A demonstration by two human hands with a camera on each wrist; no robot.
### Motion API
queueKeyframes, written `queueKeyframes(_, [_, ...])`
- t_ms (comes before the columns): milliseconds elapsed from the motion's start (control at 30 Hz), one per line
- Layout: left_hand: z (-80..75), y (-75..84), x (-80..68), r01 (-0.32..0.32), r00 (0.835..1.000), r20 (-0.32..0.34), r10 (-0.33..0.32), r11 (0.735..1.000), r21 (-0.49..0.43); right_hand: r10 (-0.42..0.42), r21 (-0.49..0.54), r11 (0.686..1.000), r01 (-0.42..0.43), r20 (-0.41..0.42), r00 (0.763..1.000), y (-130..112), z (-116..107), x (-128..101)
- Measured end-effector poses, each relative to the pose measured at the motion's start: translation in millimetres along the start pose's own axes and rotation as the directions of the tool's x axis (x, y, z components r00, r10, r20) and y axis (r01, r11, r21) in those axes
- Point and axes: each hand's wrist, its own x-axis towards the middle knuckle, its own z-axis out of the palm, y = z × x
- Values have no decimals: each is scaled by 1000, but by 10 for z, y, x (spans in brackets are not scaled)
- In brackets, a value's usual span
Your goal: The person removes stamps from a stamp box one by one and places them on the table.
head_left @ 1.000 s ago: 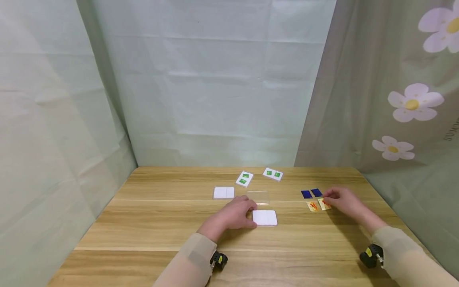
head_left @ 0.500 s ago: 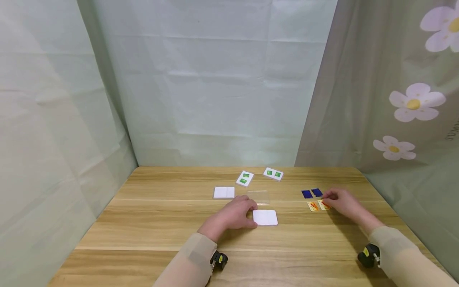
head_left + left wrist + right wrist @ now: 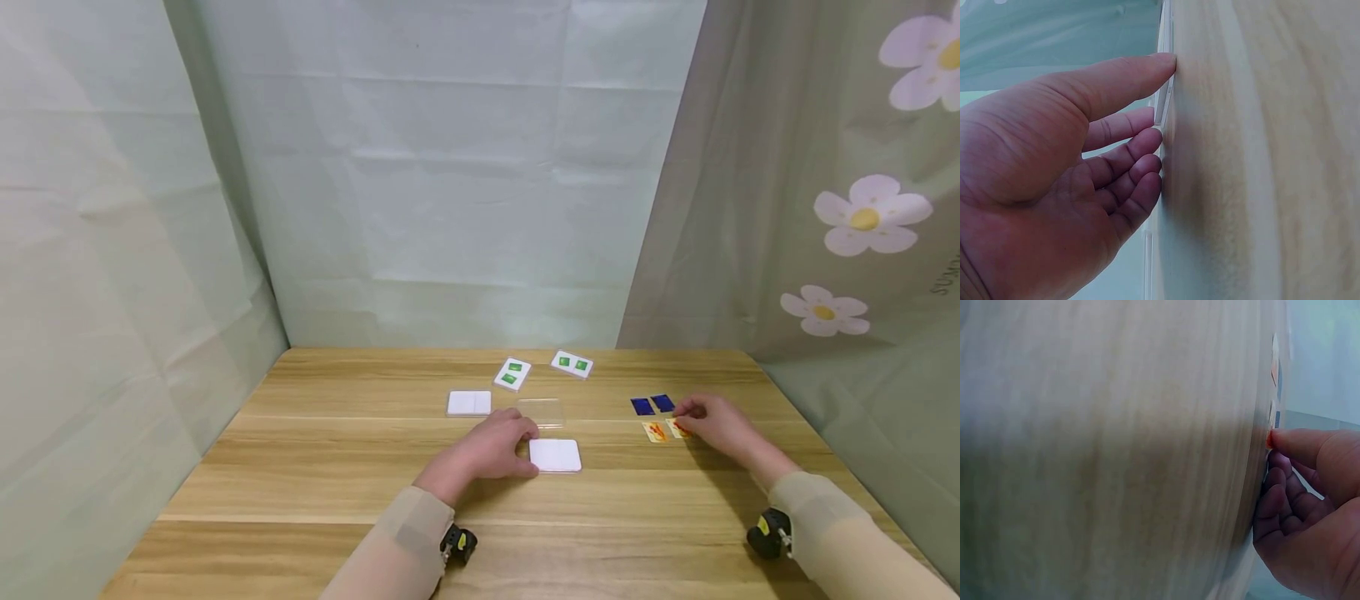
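Two orange picture cards (image 3: 665, 430) lie flat beside blue cards (image 3: 652, 405).

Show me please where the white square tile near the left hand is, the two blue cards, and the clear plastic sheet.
white square tile (image 3: 555, 456), head view, centre of its top face.
blue cards (image 3: 652, 405), head view, where the pair meets.
clear plastic sheet (image 3: 539, 412), head view, its middle.

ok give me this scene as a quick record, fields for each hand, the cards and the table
left hand: rests on the table, fingers touching the left edge of a white tile
right hand: fingertips on an orange card, second orange card beside it
blue cards: two, behind the orange ones
green-marked tiles: two, at the far side
other: white tile, clear tile
table: wood
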Motion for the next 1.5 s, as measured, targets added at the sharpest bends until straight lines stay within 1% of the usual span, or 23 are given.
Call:
queueKeyframes(267, [-5,-1,-3,1,1000,2,-1,1000,-2,14,-10,1000,-13,7,1000,-2,-2,-2])
queueKeyframes(567, [8,-4,7,18,1000,7,-18,1000,-7,32,-34,999,-32,-1,999,-26,-12,4])
queueKeyframes(733, [22,-10,14,17,1000,7,-17,1000,-10,52,-22,998,-52,-3,999,-34,-17,-1])
queueKeyframes(867, [23,-11,17,15,1000,6,-15,1000,-9,50,-19,999,-50,-5,999,-55,-23,-8])
queueKeyframes(1067, [10,-6,8,17,1000,7,-17,1000,-6,17,-18,1000,-17,-20,1000,-196,-15,-19])
queueKeyframes(1167, [2,-7,7,15,1000,4,-15,1000,-7,-8,0,1000,8,-21,1000,-295,12,-20])
queueKeyframes(1300, [1,-7,7,14,1000,4,-14,1000,-5,-48,47,998,48,-6,999,-428,53,-14])
queueKeyframes(1500, [12,-1,10,21,1000,7,-21,1000,-6,-62,86,994,59,24,998,-602,116,9])
